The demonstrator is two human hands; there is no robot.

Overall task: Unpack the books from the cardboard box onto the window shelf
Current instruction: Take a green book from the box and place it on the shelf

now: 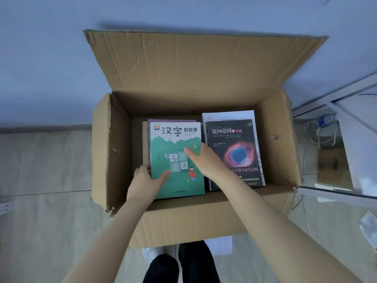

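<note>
An open cardboard box (102,160) stands on the floor below me, its back flap raised against the wall. Inside lie two stacks of books. A green-and-white book (177,144) tops the left stack, and a black book with a nebula on its cover (236,139) tops the right one. My left hand (144,180) grips the green book's left edge, thumb on the cover. My right hand (204,160) holds its right edge, thumb across the cover and fingers down between the two stacks.
A white window frame and sill (346,123) sit at the right, with a water bottle (326,120) and cables behind it. The blue wall rises behind the box. My dark trouser legs (179,266) stand at the box's near side on the tiled floor.
</note>
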